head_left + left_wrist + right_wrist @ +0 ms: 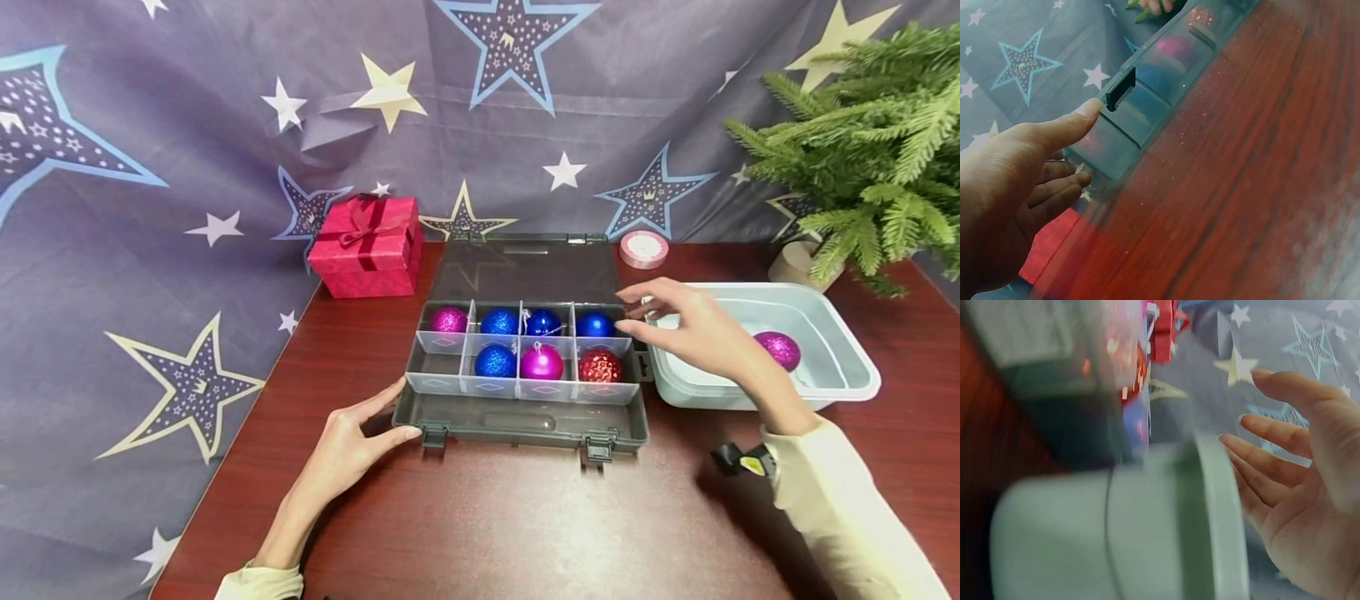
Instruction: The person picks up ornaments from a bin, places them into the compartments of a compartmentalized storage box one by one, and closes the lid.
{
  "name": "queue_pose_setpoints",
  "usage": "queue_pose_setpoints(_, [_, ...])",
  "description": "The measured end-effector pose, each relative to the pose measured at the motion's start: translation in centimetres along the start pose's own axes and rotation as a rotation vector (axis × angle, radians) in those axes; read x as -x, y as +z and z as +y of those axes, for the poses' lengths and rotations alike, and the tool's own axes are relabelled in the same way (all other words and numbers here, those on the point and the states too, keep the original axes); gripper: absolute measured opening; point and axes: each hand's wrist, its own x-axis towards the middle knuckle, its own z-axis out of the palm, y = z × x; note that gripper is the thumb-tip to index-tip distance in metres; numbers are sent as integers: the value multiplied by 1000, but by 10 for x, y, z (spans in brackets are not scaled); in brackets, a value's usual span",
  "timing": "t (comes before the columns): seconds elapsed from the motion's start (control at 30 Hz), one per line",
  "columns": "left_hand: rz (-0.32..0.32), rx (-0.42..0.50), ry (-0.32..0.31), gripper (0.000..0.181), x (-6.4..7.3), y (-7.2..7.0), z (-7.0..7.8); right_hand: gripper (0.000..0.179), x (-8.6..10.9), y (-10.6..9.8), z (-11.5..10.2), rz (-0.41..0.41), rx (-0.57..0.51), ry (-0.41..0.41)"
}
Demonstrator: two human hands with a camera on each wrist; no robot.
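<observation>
Behind everything we see a grey cloth (225,150) printed with stars, and below it a reddish-brown wooden table (480,517). A green artificial fir (892,142) fills the upper right. At the middle of the table we find a dark translucent divided box (480,410), its lid laid back toward the cloth. Just to its right sits a pale green tub (864,385), and at the back left stands a red gift box (363,262) with a dark bow.

We see the right hand (693,332) open over the box's right end, fingers spread and holding nothing. The left hand (352,442) is also open, its thumb and fingers set around the box's near left corner.

A pink ribbon roll (643,249) lies behind the box's right side. In the tub we spot a purple glitter ball (778,351). In the box's middle row, left to right, we count a blue glitter ball (495,363), a glossy pink ball (541,364) and a red glitter ball (600,367). Slightly smaller to our eye are the back row's four: a magenta glitter ball (448,320) at the left, then three blue balls (499,322).
</observation>
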Motion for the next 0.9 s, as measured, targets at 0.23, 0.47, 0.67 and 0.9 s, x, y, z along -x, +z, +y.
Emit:
queue_pose_setpoints(0.23, [-1, 17, 5, 71, 0, 0, 0, 37, 39, -33, 24, 56, 61, 104])
queue_pose_setpoints(0.47, [5, 4, 1, 71, -1, 0, 0, 35, 67, -60, 46, 120, 196, 165])
queue_pose_setpoints(0.67, [-2, 11, -9, 71, -1, 0, 1, 42, 83, -74, 58, 85, 342, 287])
queue_pose_setpoints(0.9, [-1, 13, -6, 71, 0, 0, 0, 53, 93, -86, 74, 11, 349, 399])
